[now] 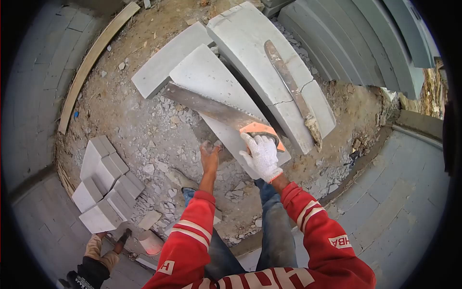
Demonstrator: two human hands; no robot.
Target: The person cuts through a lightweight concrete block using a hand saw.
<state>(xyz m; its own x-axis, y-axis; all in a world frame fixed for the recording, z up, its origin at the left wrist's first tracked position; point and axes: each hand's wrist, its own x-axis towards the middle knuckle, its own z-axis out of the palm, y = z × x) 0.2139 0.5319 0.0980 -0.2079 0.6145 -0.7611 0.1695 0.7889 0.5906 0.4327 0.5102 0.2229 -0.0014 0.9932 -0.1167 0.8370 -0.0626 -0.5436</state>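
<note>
My right hand, in a white knit glove, is closed round the handle of a handsaw. The handle is orange and black. Its long, worn blade lies slantwise across a pale grey lightweight block, pointing to the upper left. My left hand is bare and dusty, just left of the block's near part. Its fingers are loosely bent and apart, with nothing plain to see in them. A second, older saw with a ragged handle rests on a large cracked block to the right.
Another block lies left of the sawn one. Cut block pieces are stacked at left, near a bucket and another person. A curved wooden strip leans by the left wall. Large slabs stand at upper right; rubble covers the ground.
</note>
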